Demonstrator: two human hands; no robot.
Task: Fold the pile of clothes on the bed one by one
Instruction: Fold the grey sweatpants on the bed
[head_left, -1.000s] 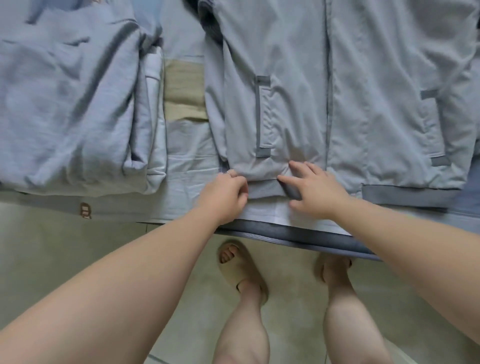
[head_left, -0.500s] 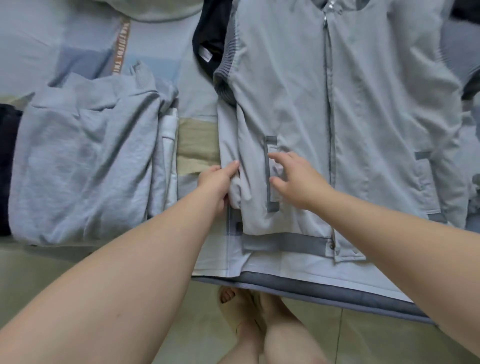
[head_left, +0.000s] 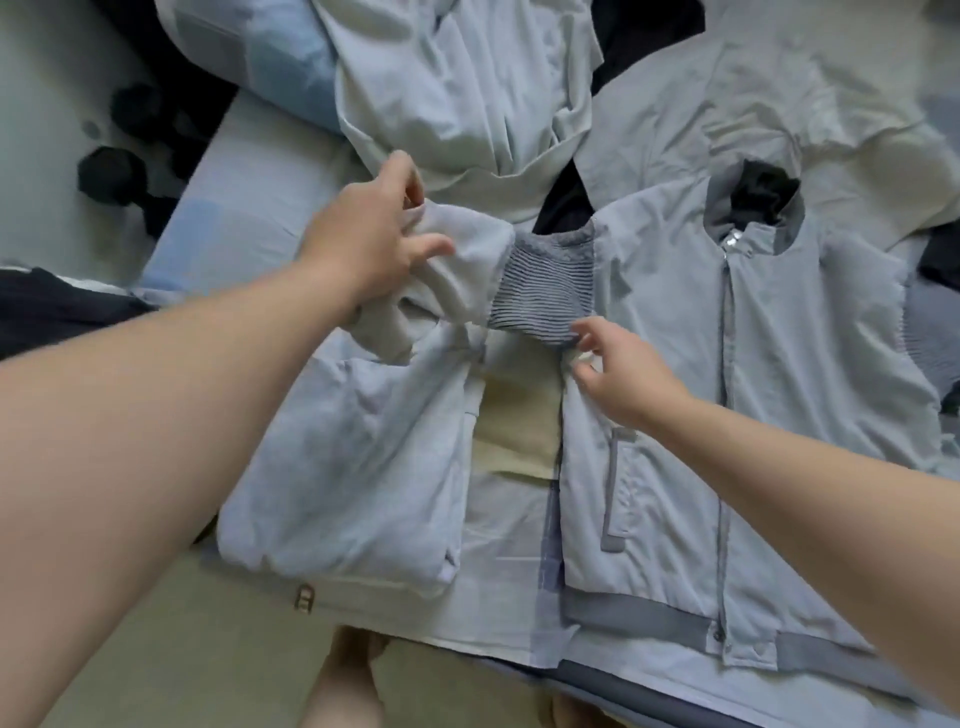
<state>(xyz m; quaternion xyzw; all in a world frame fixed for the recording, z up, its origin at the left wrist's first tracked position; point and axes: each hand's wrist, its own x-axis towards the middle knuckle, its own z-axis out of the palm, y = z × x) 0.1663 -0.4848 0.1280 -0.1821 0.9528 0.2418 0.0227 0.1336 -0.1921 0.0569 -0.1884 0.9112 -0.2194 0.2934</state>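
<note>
At the bed's (head_left: 218, 244) near edge the jacket (head_left: 779, 389) lies flat, its sleeve (head_left: 457, 270) running crosswise from the gripping left hand (head_left: 363, 244) to the ribbed cuff (head_left: 545, 286) on the chest, just beyond the right hand (head_left: 623, 376), which pinches the jacket's side edge.

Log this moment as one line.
garment: jacket, flat, zipped | left hand: grips sleeve | right hand: pinches jacket side
</note>
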